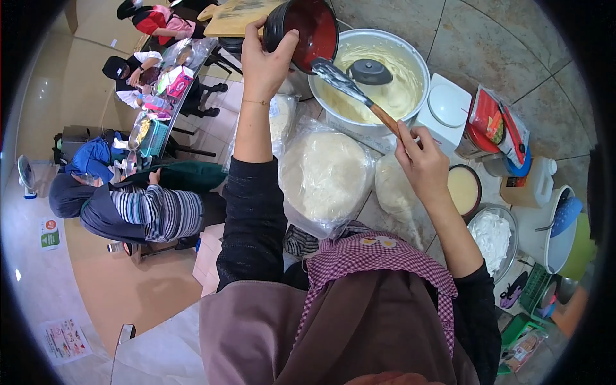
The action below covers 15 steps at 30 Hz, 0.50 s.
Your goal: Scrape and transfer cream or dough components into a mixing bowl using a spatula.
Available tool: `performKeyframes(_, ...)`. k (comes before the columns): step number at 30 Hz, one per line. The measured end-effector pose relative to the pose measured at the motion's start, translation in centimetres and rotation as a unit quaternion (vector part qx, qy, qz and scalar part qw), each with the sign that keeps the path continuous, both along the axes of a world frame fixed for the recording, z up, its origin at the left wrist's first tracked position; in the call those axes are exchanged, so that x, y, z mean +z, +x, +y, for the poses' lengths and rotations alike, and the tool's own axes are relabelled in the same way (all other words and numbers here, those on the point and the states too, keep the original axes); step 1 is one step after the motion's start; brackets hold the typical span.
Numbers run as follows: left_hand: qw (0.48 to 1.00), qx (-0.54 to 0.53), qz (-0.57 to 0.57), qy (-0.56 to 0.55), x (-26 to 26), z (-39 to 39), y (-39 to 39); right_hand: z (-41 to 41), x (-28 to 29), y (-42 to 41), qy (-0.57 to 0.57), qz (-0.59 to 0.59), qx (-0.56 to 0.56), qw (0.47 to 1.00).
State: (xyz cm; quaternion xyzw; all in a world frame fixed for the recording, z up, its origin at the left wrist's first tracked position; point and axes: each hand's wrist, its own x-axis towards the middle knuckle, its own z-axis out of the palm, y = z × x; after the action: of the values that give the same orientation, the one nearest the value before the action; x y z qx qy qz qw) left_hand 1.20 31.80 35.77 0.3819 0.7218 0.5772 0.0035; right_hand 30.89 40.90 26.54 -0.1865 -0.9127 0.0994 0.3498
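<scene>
My left hand (pixel 269 65) grips a black bowl (pixel 320 29) with a red inside, tilted on its side at the left rim of a large metal mixing bowl (pixel 418 103). Inside the mixing bowl is whipped pale-yellow cream or batter (pixel 409 91), with a dark grey oval part (pixel 370 72) above it. My right hand (pixel 421 159) holds a spatula (pixel 346 84) by its wooden handle. Its cream-smeared blade is close to the black bowl's lower edge; I cannot tell whether they touch.
Plastic covers a round container of whitish contents (pixel 327 178) before me. Rightward are a white scale-like box (pixel 445 110), a bowl of pale-yellow liquid (pixel 463 190), a bowl of white cream (pixel 491 236) and a jug (pixel 532 180). Several people (pixel 149 207) work at a table on the left.
</scene>
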Motion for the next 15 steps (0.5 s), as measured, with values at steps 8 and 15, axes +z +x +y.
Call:
performKeyframes(8,0.997,-0.002,-0.054,0.056,0.4,-0.1,0.8,0.6,0.3,2.7,0.008,-0.022,-0.002,1.000)
performKeyframes(15,0.995,-0.023,-0.047,0.081,0.7,-0.8,1.2,1.3,1.9,2.4,-0.216,0.046,0.039,0.975)
